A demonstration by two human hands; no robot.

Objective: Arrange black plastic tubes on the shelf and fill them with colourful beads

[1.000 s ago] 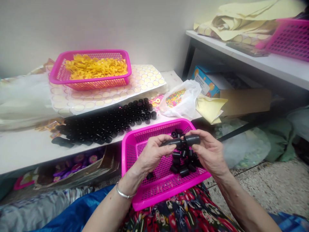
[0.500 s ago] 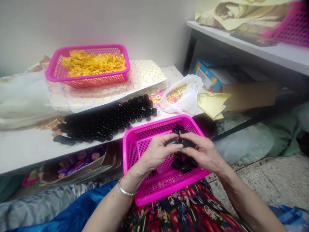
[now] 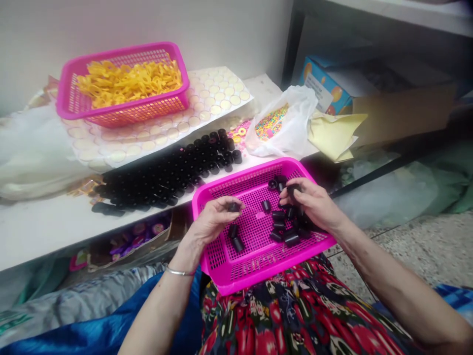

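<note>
A pink mesh basket (image 3: 221,268) rests on my lap with several short black cylinders (image 3: 281,228) loose inside. My left hand (image 3: 213,223) hovers over the basket's left half, fingers curled round a small black cylinder (image 3: 233,207). My right hand (image 3: 312,203) reaches into the pile at the basket's right, fingertips pinched on a black cylinder (image 3: 292,188). Two more cylinders lie just below my left hand.
On the white table (image 3: 44,227) stand rows of black cylinders (image 3: 166,175), a sheet of round stickers (image 3: 148,143) and a pink basket of yellow rings (image 3: 123,84). A bag of coloured beads (image 3: 281,125), yellow paper and a blue box lie to the right.
My hands held a joined black piece together above the basket; now they have parted, left to the basket's left side, right into the pile. The view has tilted downward.
</note>
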